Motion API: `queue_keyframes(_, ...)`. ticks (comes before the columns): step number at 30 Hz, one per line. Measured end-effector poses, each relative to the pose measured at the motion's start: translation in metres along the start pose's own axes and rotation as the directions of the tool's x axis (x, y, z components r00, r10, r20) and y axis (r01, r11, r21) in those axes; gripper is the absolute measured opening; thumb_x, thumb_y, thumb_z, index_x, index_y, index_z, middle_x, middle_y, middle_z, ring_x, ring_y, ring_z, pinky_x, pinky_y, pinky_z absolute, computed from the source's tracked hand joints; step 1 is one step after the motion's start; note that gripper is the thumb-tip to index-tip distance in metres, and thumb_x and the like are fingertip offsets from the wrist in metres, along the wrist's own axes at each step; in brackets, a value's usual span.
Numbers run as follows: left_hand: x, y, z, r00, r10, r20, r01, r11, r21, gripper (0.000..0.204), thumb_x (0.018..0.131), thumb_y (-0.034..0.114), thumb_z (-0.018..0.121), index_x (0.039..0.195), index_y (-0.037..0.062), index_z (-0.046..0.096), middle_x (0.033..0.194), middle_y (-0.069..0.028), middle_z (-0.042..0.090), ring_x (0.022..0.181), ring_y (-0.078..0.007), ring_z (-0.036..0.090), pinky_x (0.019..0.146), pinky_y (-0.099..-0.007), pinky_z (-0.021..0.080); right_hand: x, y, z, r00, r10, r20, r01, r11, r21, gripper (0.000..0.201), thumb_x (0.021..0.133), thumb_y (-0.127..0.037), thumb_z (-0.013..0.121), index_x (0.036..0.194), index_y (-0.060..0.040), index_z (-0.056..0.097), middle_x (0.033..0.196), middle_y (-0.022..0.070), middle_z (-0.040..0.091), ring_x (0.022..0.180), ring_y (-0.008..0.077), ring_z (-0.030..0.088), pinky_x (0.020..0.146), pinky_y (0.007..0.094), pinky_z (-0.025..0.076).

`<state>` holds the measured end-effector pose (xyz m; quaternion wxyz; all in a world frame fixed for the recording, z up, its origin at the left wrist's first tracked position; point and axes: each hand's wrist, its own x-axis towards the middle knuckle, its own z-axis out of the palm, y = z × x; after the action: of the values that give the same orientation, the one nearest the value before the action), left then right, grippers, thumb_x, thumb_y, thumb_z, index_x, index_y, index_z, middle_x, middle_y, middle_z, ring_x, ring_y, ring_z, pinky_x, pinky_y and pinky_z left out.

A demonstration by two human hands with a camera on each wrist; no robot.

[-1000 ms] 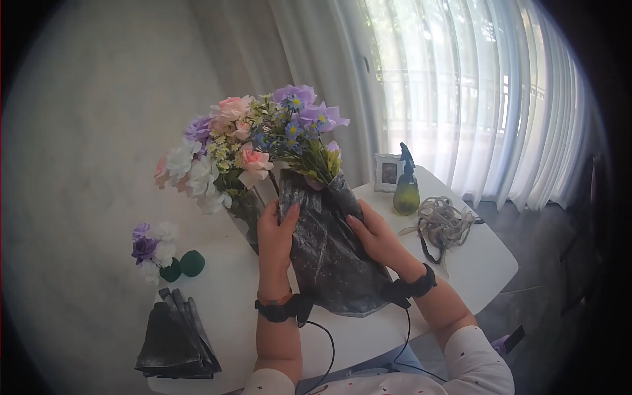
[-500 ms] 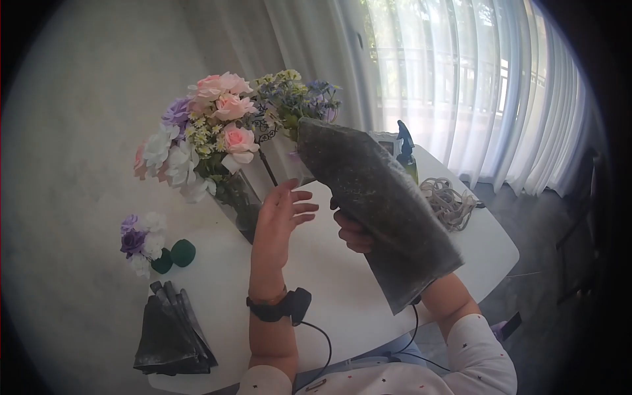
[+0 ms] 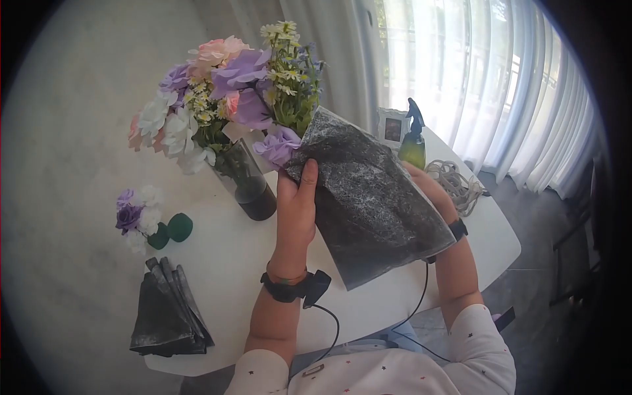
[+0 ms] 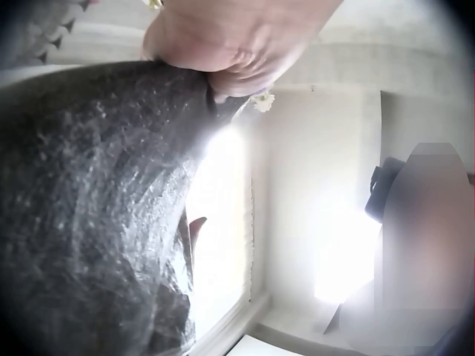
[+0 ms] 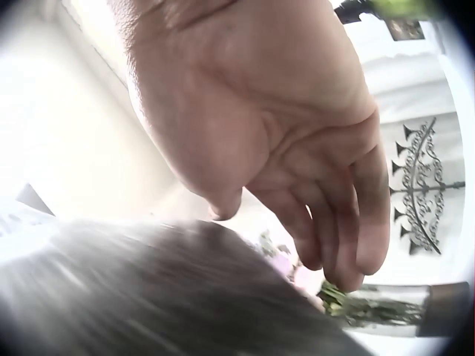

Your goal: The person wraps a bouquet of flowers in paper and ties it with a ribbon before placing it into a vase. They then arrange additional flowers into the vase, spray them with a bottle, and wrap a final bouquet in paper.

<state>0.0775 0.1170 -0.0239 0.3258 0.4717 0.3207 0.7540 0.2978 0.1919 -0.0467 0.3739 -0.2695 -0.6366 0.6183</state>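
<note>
A bouquet wrapped in crinkled dark grey paper (image 3: 375, 197) is held tilted above the table. Purple roses (image 3: 278, 146), small white daisies and blue blossoms stick out of its upper left end. My left hand (image 3: 297, 207) grips the paper's upper left edge, its thumb lying over the front. In the left wrist view, the shiny wrap (image 4: 96, 200) runs down below that hand. My right hand (image 3: 429, 187) is at the far right side of the wrap, its fingers hidden there. The right wrist view shows this hand (image 5: 274, 126) with loosely bent fingers, nothing between them, beside the blurred paper.
A glass vase (image 3: 253, 197) of pink, white and purple flowers stands behind. At left are a small flower bunch (image 3: 135, 214), green round pieces (image 3: 180, 227) and folded dark paper (image 3: 168, 309). A spray bottle (image 3: 413, 148), photo frame (image 3: 393, 128) and coiled ribbon (image 3: 454, 184) are at right.
The wrapped bouquet has turned from nearly upright to tilted leftward. My left hand let go of it, then took hold of its upper edge; my right hand went from gripping to loose fingers.
</note>
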Motion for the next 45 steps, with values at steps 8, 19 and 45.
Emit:
queue_keyframes(8, -0.004, -0.027, 0.007, 0.995, 0.044, -0.085, -0.022, 0.969, 0.246, 0.040, 0.093, 0.026, 0.061, 0.115, -0.0057, 0.049, 0.108, -0.0109, 0.058, 0.100, -0.0184, 0.053, 0.092, -0.0310, 0.039, -0.027, -0.044, 0.027, 0.922, -0.385, -0.040, 0.328, 0.833, -0.446, 0.057, 0.096, -0.040, 0.048, 0.132, 0.0046, 0.044, 0.116, 0.0197, 0.059, 0.110, 0.0271, 0.057, 0.093, 0.0345, 0.044)
queue_keyframes(19, -0.021, 0.006, 0.021, 0.996, -0.088, 0.002, 0.088, 0.996, 0.019, 0.041, 0.091, 0.026, 0.063, 0.117, -0.0038, 0.050, 0.108, -0.0054, 0.057, 0.098, -0.0131, 0.051, 0.090, -0.0277, 0.039, 0.005, -0.020, 0.061, 0.791, -0.569, -0.224, 0.326, 0.703, -0.632, 0.030, 0.097, -0.023, 0.049, 0.085, 0.0040, 0.046, 0.069, 0.0222, 0.048, 0.065, 0.0399, 0.043, 0.060, 0.0402, 0.038)
queue_keyframes(45, -0.016, 0.023, 0.012, 0.966, -0.150, -0.211, 0.115, 0.979, -0.166, 0.064, 0.092, 0.051, 0.052, 0.128, -0.0001, 0.041, 0.127, -0.0092, 0.047, 0.115, -0.0167, 0.048, 0.099, -0.0294, 0.038, -0.016, -0.040, 0.028, 0.917, -0.399, -0.002, 0.291, 0.671, -0.683, 0.022, 0.085, -0.003, 0.052, 0.106, 0.0045, 0.055, 0.093, 0.0229, 0.061, 0.092, 0.0414, 0.057, 0.081, 0.0429, 0.044)
